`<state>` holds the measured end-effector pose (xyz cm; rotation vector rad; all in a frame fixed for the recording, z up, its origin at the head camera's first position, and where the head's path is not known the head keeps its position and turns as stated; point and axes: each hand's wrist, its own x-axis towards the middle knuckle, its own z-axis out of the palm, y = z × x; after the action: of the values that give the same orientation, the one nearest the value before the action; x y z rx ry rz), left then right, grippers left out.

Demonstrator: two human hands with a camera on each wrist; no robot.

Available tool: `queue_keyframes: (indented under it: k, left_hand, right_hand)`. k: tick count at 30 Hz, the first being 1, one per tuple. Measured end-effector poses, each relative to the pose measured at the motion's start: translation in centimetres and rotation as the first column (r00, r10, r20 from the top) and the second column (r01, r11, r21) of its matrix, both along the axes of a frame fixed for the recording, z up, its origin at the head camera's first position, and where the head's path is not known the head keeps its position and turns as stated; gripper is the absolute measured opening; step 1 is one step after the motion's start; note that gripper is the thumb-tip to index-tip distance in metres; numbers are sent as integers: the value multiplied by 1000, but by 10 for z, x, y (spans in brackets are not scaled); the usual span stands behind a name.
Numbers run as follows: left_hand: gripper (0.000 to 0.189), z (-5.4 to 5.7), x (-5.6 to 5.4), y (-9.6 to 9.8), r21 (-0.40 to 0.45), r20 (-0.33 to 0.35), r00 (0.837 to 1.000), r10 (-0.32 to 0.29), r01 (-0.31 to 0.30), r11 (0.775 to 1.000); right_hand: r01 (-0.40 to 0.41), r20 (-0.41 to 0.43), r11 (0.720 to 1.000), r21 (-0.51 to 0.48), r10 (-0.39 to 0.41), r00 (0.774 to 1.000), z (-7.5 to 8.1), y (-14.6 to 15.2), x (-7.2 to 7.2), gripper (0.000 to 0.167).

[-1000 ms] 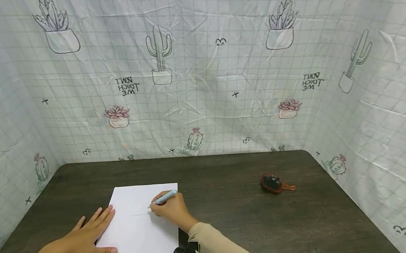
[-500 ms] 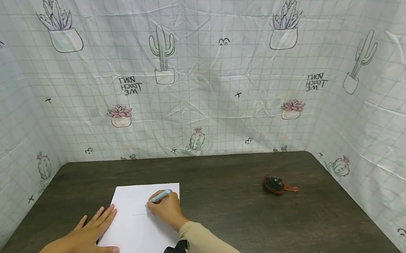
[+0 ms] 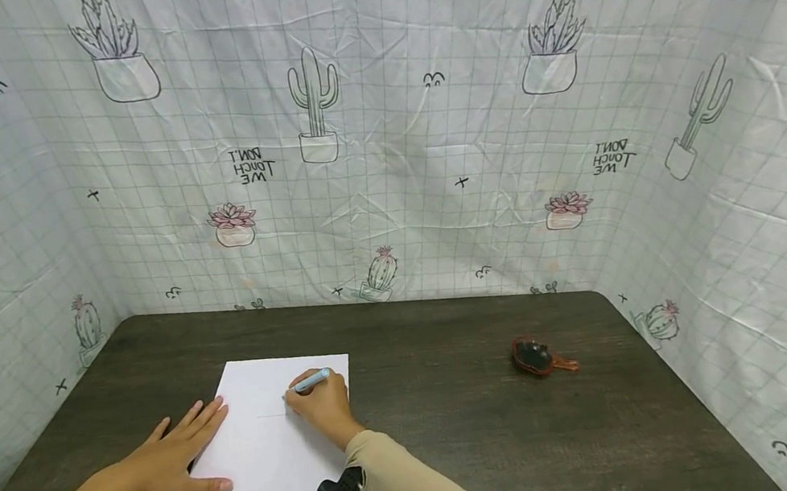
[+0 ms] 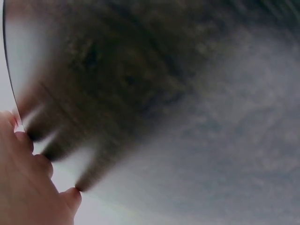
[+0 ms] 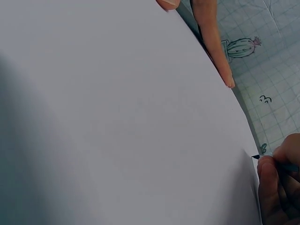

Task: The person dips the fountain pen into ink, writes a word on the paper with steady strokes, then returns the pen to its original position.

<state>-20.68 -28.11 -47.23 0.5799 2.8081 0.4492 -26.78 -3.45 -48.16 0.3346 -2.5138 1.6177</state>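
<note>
Head, paper: white rectangular sheet [image 3: 266,471] laid toward the dark wooden worktop's [image 3: 534,456] left edge, apparently steadied by the flat left hand [image 3: 166,466].
Head, pen: slim light-blue pen [image 3: 312,380] pinched by the right hand [image 3: 326,411].
Left wrist, grip: nothing seen held.
Right wrist, nib [image 5: 255,157]: contact unclear.

A white sheet of paper [image 3: 258,467] lies flat on the dark counter [image 3: 455,400] over there, one short, faint line [image 3: 270,416] marking its upper part, and a light-blue pen [image 3: 312,380] slants in the right hand [image 3: 325,410], its dark tip [image 5: 255,157] pointing down near that line.
</note>
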Motion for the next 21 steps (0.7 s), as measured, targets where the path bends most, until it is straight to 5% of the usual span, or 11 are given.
queue_keyframes:
  k: [21]
  left_hand:
    - [108, -1, -1, 0, -36, -7, 1000, 1, -1, 999]
  right_hand:
    - [-28, -10, 999, 19, 28, 1000, -3, 3, 14, 10]
